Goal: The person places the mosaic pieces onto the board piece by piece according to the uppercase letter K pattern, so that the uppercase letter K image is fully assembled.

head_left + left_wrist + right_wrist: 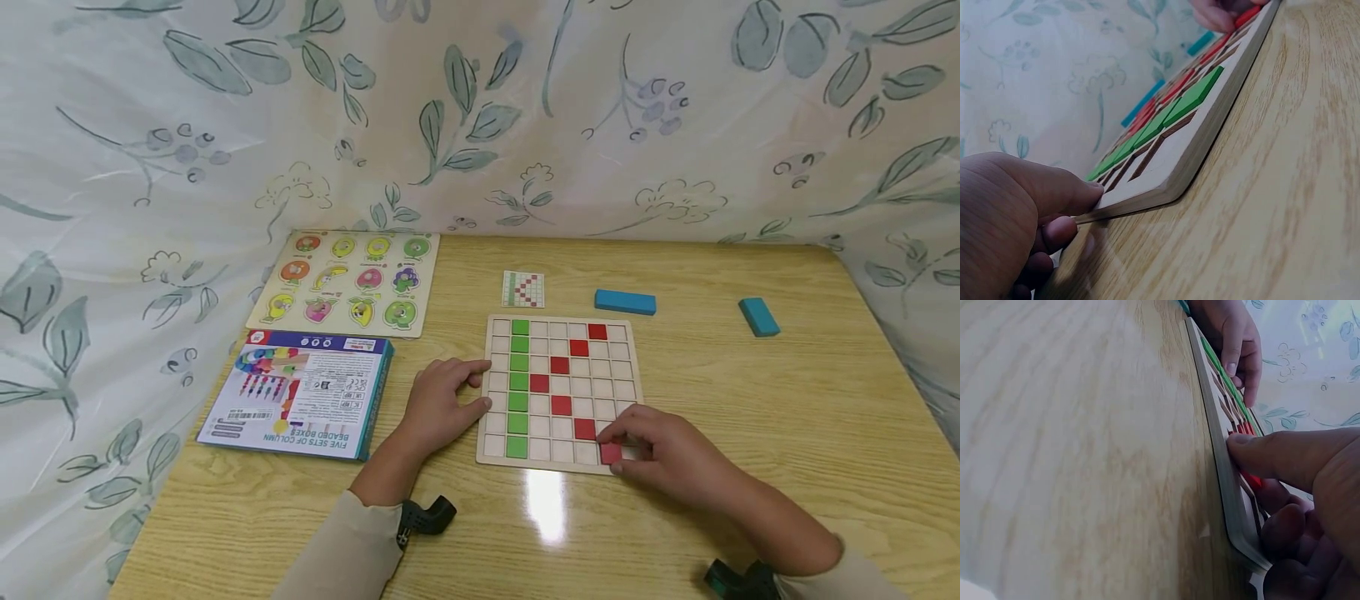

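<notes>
A square wooden grid board lies on the table between both hands. Green tiles fill its second column from the left, and red tiles run diagonally in a sideways V to the right of it. At the board's near right corner my right hand pinches a red tile between thumb and fingers, the tile sitting over a bottom-row cell. My left hand rests at the left edge, thumb and index fingertip touching the rim, spread apart.
A small pattern card lies beyond the board. Two blue blocks, one long and one short, lie to the far right. On the left are a fruit puzzle board and a boxed set. A leaf-patterned curtain borders the table.
</notes>
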Tool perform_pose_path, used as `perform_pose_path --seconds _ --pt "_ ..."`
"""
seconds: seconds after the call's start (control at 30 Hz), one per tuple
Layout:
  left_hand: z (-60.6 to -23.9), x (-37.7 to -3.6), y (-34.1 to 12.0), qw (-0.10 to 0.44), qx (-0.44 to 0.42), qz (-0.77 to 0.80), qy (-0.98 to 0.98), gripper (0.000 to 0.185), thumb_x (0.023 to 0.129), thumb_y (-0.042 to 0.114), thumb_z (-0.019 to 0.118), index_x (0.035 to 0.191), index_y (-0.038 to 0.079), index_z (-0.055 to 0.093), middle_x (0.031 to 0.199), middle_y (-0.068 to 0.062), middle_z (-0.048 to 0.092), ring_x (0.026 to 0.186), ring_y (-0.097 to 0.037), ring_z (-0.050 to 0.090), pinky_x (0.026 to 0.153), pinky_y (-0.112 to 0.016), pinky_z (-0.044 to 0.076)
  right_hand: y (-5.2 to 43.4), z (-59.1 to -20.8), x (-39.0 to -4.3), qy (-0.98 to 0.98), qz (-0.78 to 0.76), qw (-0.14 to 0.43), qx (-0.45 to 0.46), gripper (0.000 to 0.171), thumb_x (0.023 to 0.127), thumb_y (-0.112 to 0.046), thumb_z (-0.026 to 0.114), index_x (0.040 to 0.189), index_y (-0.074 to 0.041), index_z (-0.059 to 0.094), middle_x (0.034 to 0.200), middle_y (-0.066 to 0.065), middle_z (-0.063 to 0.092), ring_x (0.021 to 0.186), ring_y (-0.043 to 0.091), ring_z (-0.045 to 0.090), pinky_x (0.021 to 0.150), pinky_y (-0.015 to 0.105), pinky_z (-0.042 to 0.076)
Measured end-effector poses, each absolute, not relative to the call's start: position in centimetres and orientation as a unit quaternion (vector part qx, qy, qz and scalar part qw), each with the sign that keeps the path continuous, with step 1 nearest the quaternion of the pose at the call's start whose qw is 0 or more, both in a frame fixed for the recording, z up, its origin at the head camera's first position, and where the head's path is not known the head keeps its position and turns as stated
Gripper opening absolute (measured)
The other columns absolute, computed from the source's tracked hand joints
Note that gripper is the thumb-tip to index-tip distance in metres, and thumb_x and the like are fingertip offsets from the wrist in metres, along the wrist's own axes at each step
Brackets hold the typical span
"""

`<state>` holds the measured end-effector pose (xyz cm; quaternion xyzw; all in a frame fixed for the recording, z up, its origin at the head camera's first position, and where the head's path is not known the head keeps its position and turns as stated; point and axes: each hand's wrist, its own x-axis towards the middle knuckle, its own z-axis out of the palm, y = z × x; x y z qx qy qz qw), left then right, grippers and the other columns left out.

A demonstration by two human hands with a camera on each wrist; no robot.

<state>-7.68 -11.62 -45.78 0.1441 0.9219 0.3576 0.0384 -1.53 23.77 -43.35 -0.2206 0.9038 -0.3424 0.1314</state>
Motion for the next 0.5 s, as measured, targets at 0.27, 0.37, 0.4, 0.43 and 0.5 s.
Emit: perform_pose_path --seconds 0.27,0.37,0.4,0.43,0.5 --pt "-45.73 -7.71 -11.59 0.043 0.145 0.360 0.921 0.051 0.091 0.023 0.083 0.141 0.017 0.071 0.099 0.010 0.063 0.104 -0.022 0.054 0.096 -0.046 0.039 23.94 -43.44 -1.58 0.900 -0.351 0.143 -0.214 0.031 0.088 -0.022 0.090 0.115 -0.031 0.079 0.103 -0.014 0.064 0.075 0.005 0.051 0.065 0.024 0.045" --pt "-45.74 -7.72 -11.59 0.043 0.144 0.360 0.921 0.051 0.091 0.023 0.083 0.141 0.017 0.071 0.099 0.010 0.063 0.104 -0.022 0.054 0.096 -0.046 0.038 23.94 -43.43 -1.50 0.899 -0.353 0.138 -0.218 0.031 0.087 -0.022 0.091 0.115 -0.030 0.080 0.106 -0.014 0.066 0.076 0.006 0.052 0.064 0.024 0.045" --pt "-45.76 -7.72 -11.59 0.043 0.144 0.359 0.921 0.051 0.091 0.024 0.083 0.141 0.018 0.071 0.099 0.010 0.063 0.104 -0.022 0.054 0.096 -0.046 0.038 23.93 -43.42 -1.47 0.899 -0.354 0.136 -0.220 0.031 0.087 -0.022 0.091 0.115 -0.030 0.081 0.107 -0.014 0.066 0.076 0.006 0.052 0.064 0.024 0.045" --pt "-45.79 -7.73 -11.60 0.043 0.144 0.358 0.921 0.051 0.091 0.024 0.083 0.141 0.018 0.071 0.099 0.010 0.062 0.104 -0.021 0.054 0.095 -0.046 0.039 23.94 -43.40 -1.46 0.899 -0.353 0.136 -0.221 0.031 0.087 -0.023 0.091 0.115 -0.030 0.081 0.107 -0.014 0.066 0.077 0.006 0.052 0.064 0.024 0.045" --pt "-45.82 -7.74 -11.57 0.042 0.144 0.356 0.922 0.051 0.091 0.024 0.083 0.141 0.018 0.071 0.099 0.010 0.062 0.103 -0.021 0.053 0.095 -0.045 0.039 23.97 -43.37 -1.46 0.899 -0.352 0.134 -0.224 0.031 0.087 -0.024 0.091 0.116 -0.030 0.081 0.108 -0.014 0.066 0.078 0.006 0.052 0.064 0.023 0.045"
